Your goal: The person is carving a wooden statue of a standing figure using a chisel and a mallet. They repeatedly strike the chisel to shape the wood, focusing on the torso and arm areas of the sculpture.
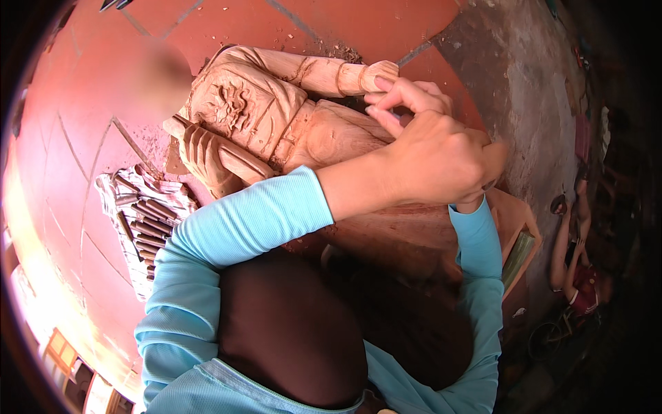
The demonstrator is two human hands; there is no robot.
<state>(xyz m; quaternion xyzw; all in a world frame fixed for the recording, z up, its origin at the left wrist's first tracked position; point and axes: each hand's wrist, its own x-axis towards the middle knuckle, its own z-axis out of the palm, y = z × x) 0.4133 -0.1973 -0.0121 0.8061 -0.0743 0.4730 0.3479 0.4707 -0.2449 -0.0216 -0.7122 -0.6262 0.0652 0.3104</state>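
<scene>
A carved wooden statue (pixel 331 134) of a robed figure lies in front of me, with a carved face on its chest. Crossing over it from the left, my left hand (pixel 448 152) is closed in a fist; what it grips, if anything, is hidden. My right hand (pixel 420 95) comes up behind it, partly covered by it. Its thumb and fingers are bent together beside the statue's carved fist (pixel 381 72), around a small dark thing that I cannot make out.
At left, a striped cloth (pixel 110 190) on the red tiled floor (pixel 76 228) bears several dark-handled tools (pixel 152 224). Wood chips (pixel 345 52) lie beyond the statue. A wooden block-like end (pixel 520 214) stands at right. Farther right is another person (pixel 583 283).
</scene>
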